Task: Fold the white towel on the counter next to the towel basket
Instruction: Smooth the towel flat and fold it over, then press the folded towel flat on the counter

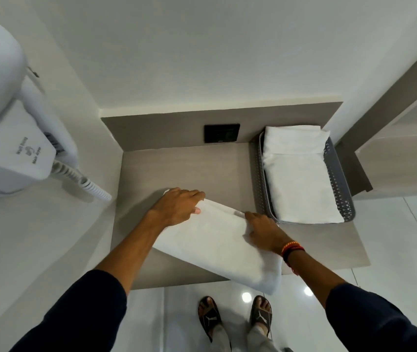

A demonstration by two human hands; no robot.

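Note:
A white towel (217, 245) lies folded into a long strip on the grey counter (182, 168), running diagonally from the middle to the front edge, where its near end hangs slightly over. My left hand (176, 207) rests on the towel's far left corner, fingers together and thumb on the cloth. My right hand (263, 231) pinches the towel's far right edge, close to the basket. The grey perforated towel basket (339, 184) stands at the right of the counter with folded white towels (301, 179) inside.
A white wall-mounted hair dryer (11, 138) with a coiled cord (85, 184) hangs on the left wall. A black socket plate (221, 132) sits in the counter's back panel. Below the counter's front edge are glossy floor tiles and my sandalled feet (235, 321).

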